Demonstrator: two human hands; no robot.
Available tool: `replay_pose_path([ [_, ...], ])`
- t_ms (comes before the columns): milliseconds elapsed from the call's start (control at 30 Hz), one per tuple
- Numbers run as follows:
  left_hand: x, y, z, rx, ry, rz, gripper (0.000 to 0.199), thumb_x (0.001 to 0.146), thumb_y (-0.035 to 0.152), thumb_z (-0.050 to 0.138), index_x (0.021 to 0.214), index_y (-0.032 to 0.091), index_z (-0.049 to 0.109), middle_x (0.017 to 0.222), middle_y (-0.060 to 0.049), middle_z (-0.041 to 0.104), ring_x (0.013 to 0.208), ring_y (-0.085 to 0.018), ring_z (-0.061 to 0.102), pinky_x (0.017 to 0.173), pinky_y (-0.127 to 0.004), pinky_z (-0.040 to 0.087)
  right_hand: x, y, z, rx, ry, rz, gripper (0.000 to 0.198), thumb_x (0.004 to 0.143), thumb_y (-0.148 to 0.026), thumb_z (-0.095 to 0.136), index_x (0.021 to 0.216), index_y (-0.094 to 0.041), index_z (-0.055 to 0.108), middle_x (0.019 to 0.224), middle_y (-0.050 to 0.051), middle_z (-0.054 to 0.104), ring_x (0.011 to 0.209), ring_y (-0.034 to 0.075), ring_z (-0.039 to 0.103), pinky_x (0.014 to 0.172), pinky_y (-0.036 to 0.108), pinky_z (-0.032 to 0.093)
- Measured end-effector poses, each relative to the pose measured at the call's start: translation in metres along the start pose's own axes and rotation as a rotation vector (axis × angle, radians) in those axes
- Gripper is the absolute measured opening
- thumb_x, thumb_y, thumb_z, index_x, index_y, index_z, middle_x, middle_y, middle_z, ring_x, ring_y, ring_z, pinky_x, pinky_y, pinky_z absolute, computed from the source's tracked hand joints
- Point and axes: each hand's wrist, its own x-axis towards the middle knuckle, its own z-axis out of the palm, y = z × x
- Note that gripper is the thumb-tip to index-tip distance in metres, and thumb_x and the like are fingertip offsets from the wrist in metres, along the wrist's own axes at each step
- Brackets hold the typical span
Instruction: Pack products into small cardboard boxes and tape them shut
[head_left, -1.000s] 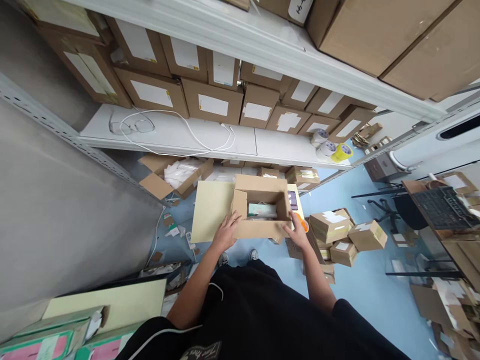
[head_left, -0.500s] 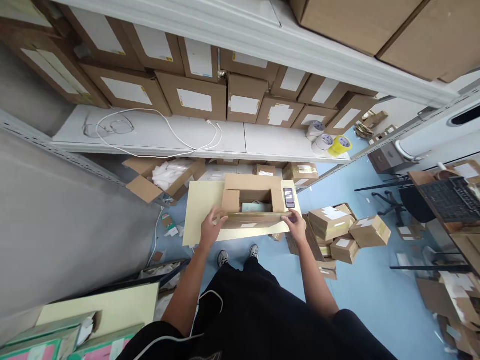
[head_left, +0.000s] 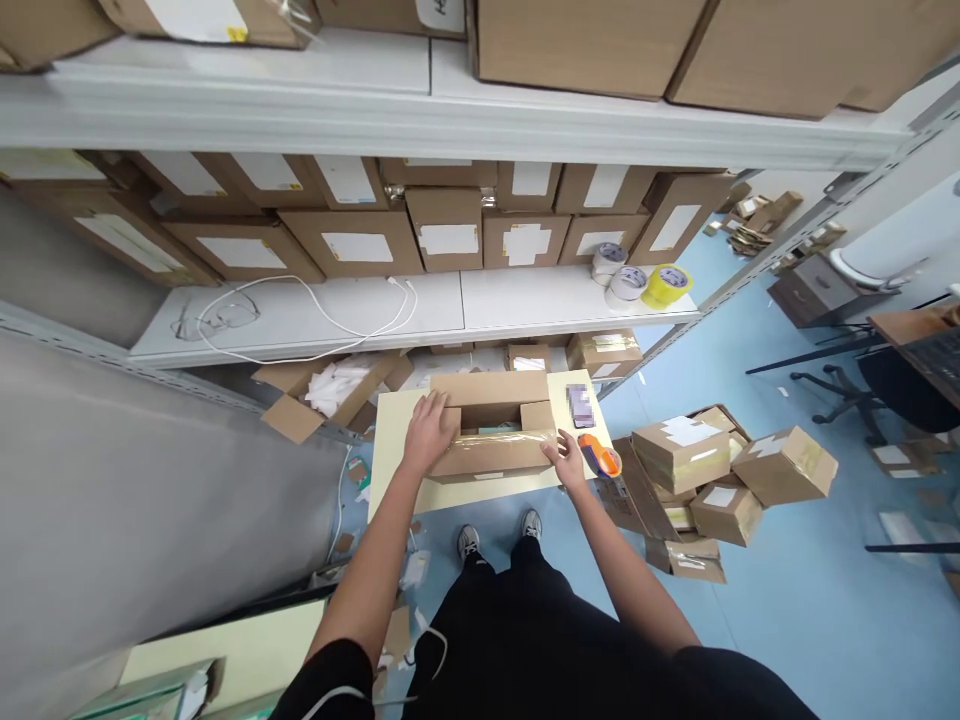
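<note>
A cardboard box (head_left: 491,460) stands on a pale yellow tabletop (head_left: 394,430) with its top flaps raised. Shiny clear tape runs along its front flap, and a pale green item (head_left: 496,429) partly shows inside. My left hand (head_left: 432,432) grips the box's left side, fingers curled over the flap there. At the front right corner, my right hand (head_left: 565,461) holds the edge between thumb and fingers. An orange and blue tape dispenser (head_left: 600,456) lies just right of that hand. Behind it is a phone (head_left: 580,405).
Labelled cartons (head_left: 446,235) line the grey shelf ahead, with tape rolls (head_left: 627,285) and a white cable (head_left: 307,352) on it. An open carton (head_left: 337,395) of white packing sits at the left. More boxes (head_left: 682,450) are piled on the blue floor at the right.
My left hand has moved from the front flap's left end to the box's left side. The front flap leans more outward. The tape dispenser has come into sight, and the view has shifted.
</note>
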Motion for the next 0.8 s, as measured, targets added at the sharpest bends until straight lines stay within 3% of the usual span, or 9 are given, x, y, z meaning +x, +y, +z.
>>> replay_pose_path([
  [67,0.04,0.019,-0.001,0.103,-0.076,0.03,0.07,0.097,0.045,0.057,0.16,0.018,0.043,0.169,-0.014,0.037,0.159,-0.037,0.023,0.129,-0.054,0.025,0.001,-0.003,0.002,0.033,0.004,0.033,0.085,0.069,-0.062,0.08,0.14,-0.019,0.059,0.133,0.019,0.068,0.105,0.03,0.072,0.087,0.045,0.062],
  [133,0.071,0.037,0.0,0.198,-0.163,-0.016,0.078,0.096,0.053,0.058,0.162,0.016,0.039,0.168,-0.017,0.037,0.159,-0.043,0.019,0.127,-0.062,0.021,0.0,-0.006,0.005,0.042,-0.003,0.042,0.083,0.07,-0.061,0.08,0.139,-0.019,0.059,0.133,0.019,0.068,0.104,0.03,0.073,0.088,0.044,0.062],
  [233,0.085,0.056,0.001,0.304,-0.186,-0.036,0.083,0.095,0.062,0.057,0.162,0.017,0.04,0.154,-0.022,0.053,0.151,-0.046,0.035,0.122,-0.069,0.021,-0.003,-0.009,0.007,-0.003,0.0,0.007,0.078,0.073,-0.059,0.078,0.139,-0.021,0.058,0.131,0.016,0.069,0.106,0.03,0.072,0.09,0.044,0.062],
  [333,0.058,0.067,0.004,0.368,-0.081,0.018,0.07,0.098,0.066,0.048,0.15,0.02,0.06,0.135,-0.021,0.065,0.136,-0.041,0.053,0.122,-0.06,0.028,-0.004,-0.009,0.005,-0.06,0.012,-0.009,0.075,0.076,-0.06,0.076,0.139,-0.023,0.058,0.131,0.014,0.069,0.107,0.03,0.072,0.089,0.045,0.062],
  [433,0.008,0.072,0.019,0.364,-0.221,0.072,0.066,0.099,0.07,0.042,0.135,0.024,0.073,0.137,-0.016,0.066,0.132,-0.036,0.056,0.114,-0.048,0.042,-0.003,-0.011,0.007,-0.081,0.006,-0.015,0.072,0.078,-0.058,0.075,0.138,-0.023,0.059,0.13,0.013,0.07,0.104,0.029,0.073,0.087,0.043,0.062],
  [500,-0.024,0.074,0.036,0.399,-0.296,0.084,0.074,0.097,0.072,0.045,0.146,0.021,0.065,0.155,-0.017,0.053,0.145,-0.04,0.044,0.117,-0.05,0.04,-0.003,-0.013,0.01,-0.092,-0.001,-0.031,0.067,0.08,-0.057,0.075,0.136,-0.023,0.06,0.126,0.013,0.072,0.102,0.028,0.073,0.087,0.041,0.062],
  [633,-0.059,0.073,0.066,0.437,-0.23,0.071,0.083,0.1,0.067,0.041,0.163,0.014,0.04,0.172,-0.018,0.03,0.16,-0.042,0.017,0.128,-0.057,0.021,-0.001,-0.008,0.005,-0.082,-0.013,-0.06,0.058,0.087,-0.057,0.067,0.132,-0.022,0.062,0.127,0.013,0.072,0.104,0.027,0.072,0.086,0.04,0.06],
  [700,-0.063,0.072,0.074,0.437,-0.2,0.062,0.081,0.102,0.066,0.038,0.164,0.013,0.038,0.173,-0.017,0.025,0.161,-0.041,0.013,0.129,-0.059,0.016,0.004,0.001,-0.013,-0.086,0.021,-0.071,0.055,0.092,-0.057,0.06,0.132,-0.02,0.063,0.132,0.015,0.07,0.109,0.028,0.071,0.087,0.04,0.06],
  [800,-0.063,0.077,0.081,0.429,-0.161,0.05,0.08,0.102,0.064,0.036,0.164,0.012,0.038,0.174,-0.017,0.024,0.162,-0.041,0.01,0.129,-0.06,0.014,0.019,0.023,-0.061,-0.232,0.163,-0.042,0.05,0.095,-0.049,0.054,0.129,-0.014,0.065,0.131,0.019,0.07,0.113,0.03,0.068,0.098,0.043,0.055],
])
